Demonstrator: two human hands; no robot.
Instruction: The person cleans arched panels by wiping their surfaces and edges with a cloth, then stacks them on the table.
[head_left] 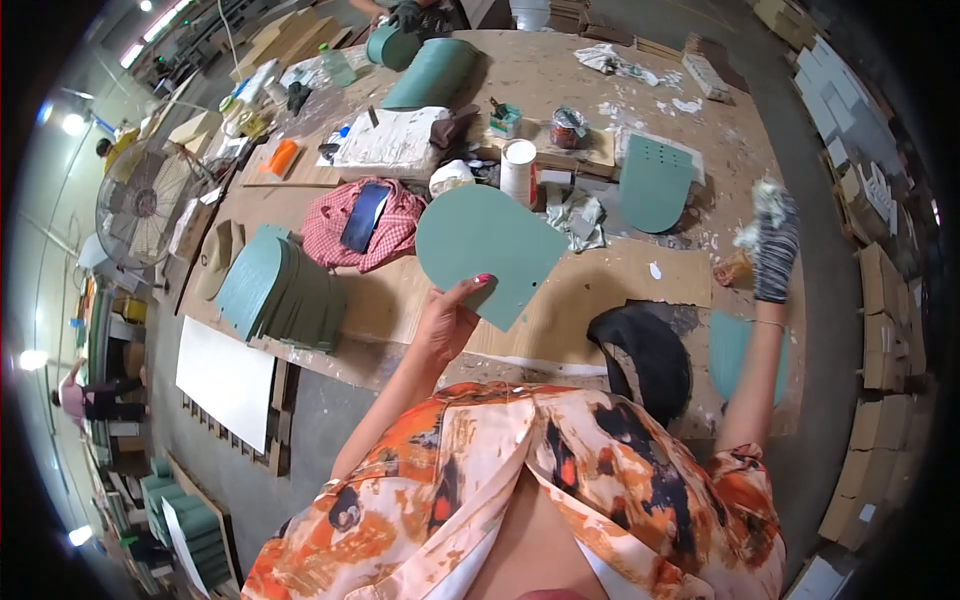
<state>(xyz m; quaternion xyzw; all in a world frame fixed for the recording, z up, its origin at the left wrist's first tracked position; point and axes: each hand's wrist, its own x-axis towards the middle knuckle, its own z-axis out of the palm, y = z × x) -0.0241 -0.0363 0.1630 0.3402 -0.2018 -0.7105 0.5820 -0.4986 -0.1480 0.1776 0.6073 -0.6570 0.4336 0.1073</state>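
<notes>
flat green panel with one rounded end and one straight end (490,235) is held up above the middle of the brown, paint-spotted desk (540,75), its rounded end toward the far left corner and its straight end toward the near right corner. the bare left hand (447,325) grips it near the straight end, thumb with a red nail pressed on the face; the other fingers are partly hidden. the right hand (775,250), in a dark-and-white striped knit glove, is out by the desk's right edge, a crumpled whitish wad (768,203) at its fingertips; whether the fingers are closed on it i cannot tell.

a fanned stack of green round-ended panels (285,290) sits at the near left corner. just right of it is a red-and-white checked cloth bundle (325,225). one green panel with small holes (655,185) lies toward the right edge, and another partly covered green panel (729,350) lies under the right forearm at the near right corner. a black curved cloth-like item (655,355) rests along the near edge. at the far edge, a co-worker's dark-gloved hand (406,15) is beside a curved green stack (435,75).
</notes>
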